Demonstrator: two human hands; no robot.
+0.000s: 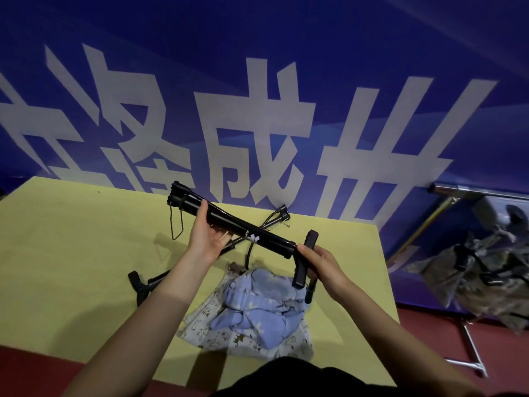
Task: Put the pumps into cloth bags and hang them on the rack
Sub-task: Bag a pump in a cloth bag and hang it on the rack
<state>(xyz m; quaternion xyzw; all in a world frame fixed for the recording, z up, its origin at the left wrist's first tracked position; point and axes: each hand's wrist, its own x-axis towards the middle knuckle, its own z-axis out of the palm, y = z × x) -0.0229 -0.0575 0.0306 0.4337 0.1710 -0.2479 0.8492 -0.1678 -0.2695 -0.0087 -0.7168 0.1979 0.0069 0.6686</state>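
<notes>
- Pump (257,237), black, is held level in the air above the table (71,239), slanting from upper left down to lower right.
- Left hand (204,234) grips its barrel near the foot end, thumb over the top and fingers curled beneath.
- Right hand (320,266) grips the other end, where the T-handle (305,259) hangs crosswise; a short black hose end (309,292) sticks down below this hand.
- A thin wire loop (176,224) dangles from the pump's foot end, left of the left hand.
- Second pump (274,217) lies on the table directly under the held one, crossing it; its foot points to the far right edge and its handle (134,279) lies near the left forearm.
- Bags (252,313), one blue and one pale with small prints, lie crumpled in a heap on the table below the right hand, near the front edge.
- The table's left half is bare yellow top; its far edge runs close to a blue banner (257,81) with large white characters.
- Rack (469,193), a metal frame, stands on the floor well to the right of the table, with camouflage bags (475,270) hanging from it.
</notes>
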